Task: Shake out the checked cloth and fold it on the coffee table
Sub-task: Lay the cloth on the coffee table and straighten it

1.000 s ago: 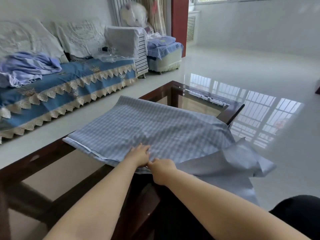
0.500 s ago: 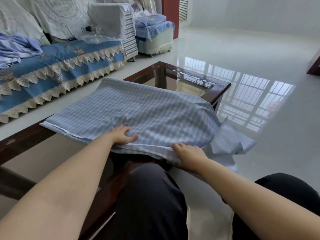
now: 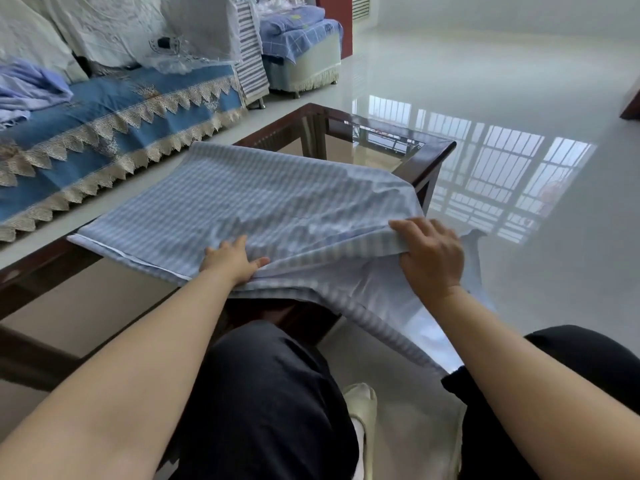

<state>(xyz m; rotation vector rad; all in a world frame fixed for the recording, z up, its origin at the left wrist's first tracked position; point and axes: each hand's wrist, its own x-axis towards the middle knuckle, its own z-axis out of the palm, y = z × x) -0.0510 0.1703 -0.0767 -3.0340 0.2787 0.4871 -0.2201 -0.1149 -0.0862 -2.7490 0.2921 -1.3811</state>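
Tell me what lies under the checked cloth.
The checked cloth lies on the coffee table; its dark wood frame and glass top show beyond the cloth. The covered part is hidden. The left hand presses on it; the right hand grips its lifted near edge.

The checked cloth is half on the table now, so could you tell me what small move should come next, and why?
Probably carry the gripped edge forward over the table. The right hand holds the checked cloth lifted at its near edge, the left hand presses it flat on the coffee table, and a loose part hangs off the near side.
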